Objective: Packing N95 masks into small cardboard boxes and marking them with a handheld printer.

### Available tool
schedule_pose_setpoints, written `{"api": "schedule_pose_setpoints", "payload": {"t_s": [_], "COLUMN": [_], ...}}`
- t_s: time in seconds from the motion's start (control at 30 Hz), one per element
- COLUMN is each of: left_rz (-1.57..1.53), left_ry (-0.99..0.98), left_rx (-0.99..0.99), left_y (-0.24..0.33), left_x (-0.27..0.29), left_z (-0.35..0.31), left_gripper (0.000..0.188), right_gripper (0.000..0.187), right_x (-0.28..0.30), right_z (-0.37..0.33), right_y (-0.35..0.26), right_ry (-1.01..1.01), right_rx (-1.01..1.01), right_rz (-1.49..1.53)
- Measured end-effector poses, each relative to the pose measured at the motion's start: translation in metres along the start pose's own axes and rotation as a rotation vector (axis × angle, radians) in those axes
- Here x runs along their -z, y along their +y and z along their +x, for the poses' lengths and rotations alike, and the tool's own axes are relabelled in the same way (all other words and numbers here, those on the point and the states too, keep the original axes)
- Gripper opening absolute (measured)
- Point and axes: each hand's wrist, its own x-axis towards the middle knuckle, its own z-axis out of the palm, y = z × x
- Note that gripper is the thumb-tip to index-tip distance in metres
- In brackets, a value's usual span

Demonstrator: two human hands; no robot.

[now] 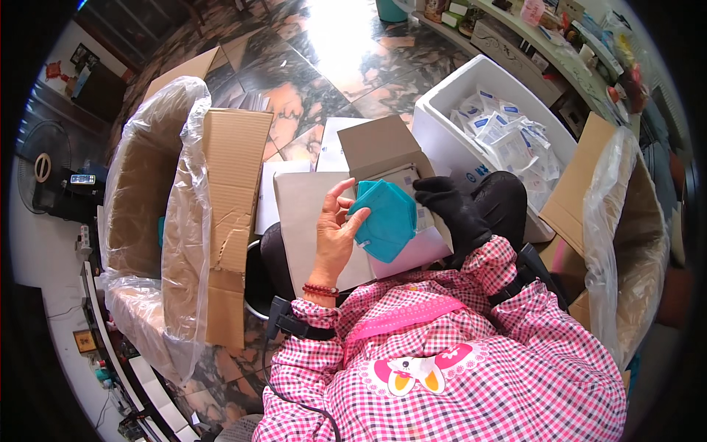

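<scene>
My bare left hand (335, 232), with a red bead bracelet at the wrist, pinches a small stack of folded teal face masks (387, 221) at its left edge. The masks are upright and slightly fanned over my lap. To their right is my right hand (449, 210) in a black glove, fingers stretched toward the masks, with nothing visible in them. Whether it touches them I cannot tell. Behind the masks stands a small open carton (375, 144) with its flap raised; pale printed packets (403, 177) show inside, partly hidden by the masks.
A white foam box (434, 118) full of small sealed packets (508, 136) stands at the far right. Large cardboard boxes lined with clear plastic flank me, one left (228, 191) and one right (589, 169). A fan (44, 166) stands at the far left, a cluttered shelf (530, 29) at the back right.
</scene>
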Motion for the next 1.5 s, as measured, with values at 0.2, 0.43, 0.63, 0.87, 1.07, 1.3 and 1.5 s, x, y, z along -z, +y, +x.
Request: {"api": "schedule_pose_setpoints", "payload": {"t_s": [0.2,0.43,0.63,0.87,1.07,1.3,1.5], "left_rz": [0.146,0.137,-0.121,-0.090,0.152,0.228,0.468], "left_ry": [-0.026,0.055,0.055,0.068,0.186,0.181,-0.152], "left_rx": [-0.119,0.005,-0.012,0.030,-0.064,-0.251,-0.204], "left_y": [-0.010,-0.020,0.021,0.011,0.002,-0.005,-0.008], "left_x": [-0.001,0.025,0.023,-0.018,-0.041,-0.048,-0.025], "left_z": [0.005,-0.003,0.001,0.026,0.034,0.033,0.016], "left_gripper": [0.029,0.011,0.017,0.030,0.032,0.027,0.021], "right_gripper": [0.023,0.028,0.029,0.034,0.027,0.027,0.027], "right_x": [0.005,0.010,0.008,-0.011,-0.024,-0.012,0.031], "right_z": [0.014,0.018,0.024,0.022,0.022,0.021,0.031], "right_y": [0.029,-0.040,-0.058,-0.032,-0.037,-0.017,-0.067], "right_ry": [-0.249,0.065,0.017,-0.262,-0.222,-0.208,0.095], "right_rx": [-0.189,-0.005,0.019,0.123,-0.183,-0.098,0.055], "right_rz": [-0.285,-0.127,-0.065,-0.051,0.348,-0.007,-0.004]}}
